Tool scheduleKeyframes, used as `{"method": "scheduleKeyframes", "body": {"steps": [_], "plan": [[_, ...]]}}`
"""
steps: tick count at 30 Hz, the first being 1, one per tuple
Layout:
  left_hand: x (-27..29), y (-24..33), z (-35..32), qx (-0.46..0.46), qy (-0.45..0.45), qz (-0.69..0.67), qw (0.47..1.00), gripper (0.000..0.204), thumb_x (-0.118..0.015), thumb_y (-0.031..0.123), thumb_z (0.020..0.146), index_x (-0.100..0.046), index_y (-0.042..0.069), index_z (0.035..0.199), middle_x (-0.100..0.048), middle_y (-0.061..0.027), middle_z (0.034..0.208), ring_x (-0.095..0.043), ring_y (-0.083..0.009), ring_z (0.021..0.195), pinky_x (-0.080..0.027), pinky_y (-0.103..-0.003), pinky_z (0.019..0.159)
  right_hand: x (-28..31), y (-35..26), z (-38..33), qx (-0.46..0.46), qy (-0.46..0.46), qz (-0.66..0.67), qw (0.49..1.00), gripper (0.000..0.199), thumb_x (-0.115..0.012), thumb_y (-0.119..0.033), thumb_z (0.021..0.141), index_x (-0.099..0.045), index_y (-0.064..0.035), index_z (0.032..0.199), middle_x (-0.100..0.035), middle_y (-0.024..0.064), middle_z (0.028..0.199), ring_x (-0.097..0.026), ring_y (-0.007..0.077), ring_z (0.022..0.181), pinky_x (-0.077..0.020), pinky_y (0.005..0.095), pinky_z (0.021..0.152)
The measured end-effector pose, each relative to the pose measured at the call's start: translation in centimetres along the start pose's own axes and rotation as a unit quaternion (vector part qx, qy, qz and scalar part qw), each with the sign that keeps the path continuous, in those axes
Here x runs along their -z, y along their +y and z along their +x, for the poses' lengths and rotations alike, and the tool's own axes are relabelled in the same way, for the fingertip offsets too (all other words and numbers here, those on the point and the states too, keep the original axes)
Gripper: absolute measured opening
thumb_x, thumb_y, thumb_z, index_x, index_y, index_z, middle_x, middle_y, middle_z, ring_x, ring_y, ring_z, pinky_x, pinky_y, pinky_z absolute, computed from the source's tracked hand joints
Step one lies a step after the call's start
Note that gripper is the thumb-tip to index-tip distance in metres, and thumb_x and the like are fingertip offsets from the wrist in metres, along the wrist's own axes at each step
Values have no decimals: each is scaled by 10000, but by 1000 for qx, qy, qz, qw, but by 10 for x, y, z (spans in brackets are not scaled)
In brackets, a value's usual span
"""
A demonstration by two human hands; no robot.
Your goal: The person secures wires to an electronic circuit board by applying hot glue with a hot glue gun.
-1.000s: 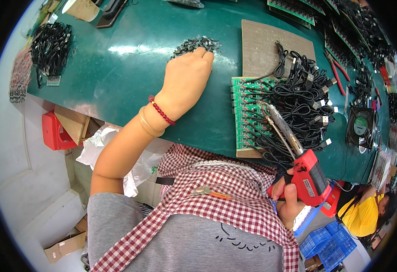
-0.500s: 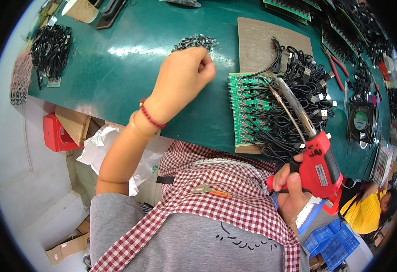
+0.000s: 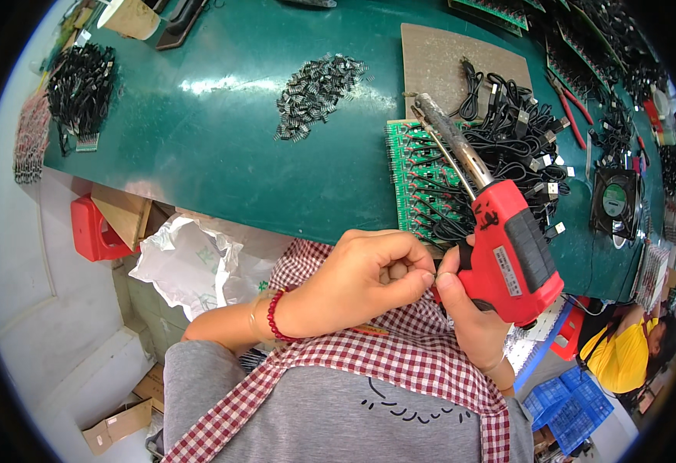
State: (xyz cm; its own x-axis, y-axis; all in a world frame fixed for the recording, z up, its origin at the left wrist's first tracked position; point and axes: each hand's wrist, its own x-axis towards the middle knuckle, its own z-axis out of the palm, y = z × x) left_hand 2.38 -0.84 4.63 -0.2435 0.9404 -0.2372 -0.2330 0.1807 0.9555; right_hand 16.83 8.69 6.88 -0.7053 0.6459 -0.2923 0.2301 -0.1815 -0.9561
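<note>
My right hand (image 3: 470, 318) grips a red soldering gun (image 3: 507, 251), its metal barrel and thin feed tube pointing up and away over the work. My left hand (image 3: 372, 270) is closed in a pinch, fingertips meeting the right thumb and fingertips in front of the apron. Whatever sits between those fingertips is too small or hidden to make out. Just beyond the hands is a green circuit board panel (image 3: 411, 174), with black USB cables (image 3: 507, 147) joined along it and bunched to its right. Panel and cables partly cover a brown board (image 3: 461, 58).
On the green table (image 3: 222, 154) lies a pile of small metal connectors (image 3: 318, 92). A cable bundle (image 3: 83, 89) hangs together at far left. Red-handled pliers (image 3: 573, 112) and a black fan (image 3: 615, 202) are at right. Another person in yellow (image 3: 623, 355) sits beyond.
My left hand has come back from beside the connector pile to meet the right hand's fingertips. The soldering gun has shifted left and slightly toward upright.
</note>
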Motion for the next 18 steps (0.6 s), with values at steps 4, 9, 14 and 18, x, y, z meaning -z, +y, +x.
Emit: {"method": "scheduleKeyframes", "body": {"steps": [4,9,14,18], "plan": [[5,4,5,-94,-4,161,982,52,-616,33,757,-576,-1,753,-579,-51,686,-531,-91,562,-408,-220,495,-2,-1,1,14,-37,-75,996,257,-540,47,818,-457,-7,1055,-523,32,831,-491,76,721,-411,218,626],[2,4,9,-93,-11,186,978,46,-611,29,740,-580,-1,759,-565,-58,650,-533,-110,542,-412,-235,489,3,12,-1,79,-26,-126,989,422,-577,56,793,-413,25,1181,-570,55,910,-547,94,767,-457,225,679],[29,-20,26,7,39,87,995,74,-593,44,784,-563,-12,745,-567,6,659,-473,-19,557,-387,-200,462,13,7,-9,33,36,-54,997,392,-553,-32,852,-379,17,1200,-550,77,824,-544,135,711,-465,265,639],[58,-24,45,134,44,9,990,109,-567,91,824,-565,-4,770,-571,-11,663,-482,-20,520,-358,-165,443,30,18,-30,5,64,-11,998,376,-531,-214,900,-399,2,1177,-502,67,691,-492,130,592,-446,273,570]]}}
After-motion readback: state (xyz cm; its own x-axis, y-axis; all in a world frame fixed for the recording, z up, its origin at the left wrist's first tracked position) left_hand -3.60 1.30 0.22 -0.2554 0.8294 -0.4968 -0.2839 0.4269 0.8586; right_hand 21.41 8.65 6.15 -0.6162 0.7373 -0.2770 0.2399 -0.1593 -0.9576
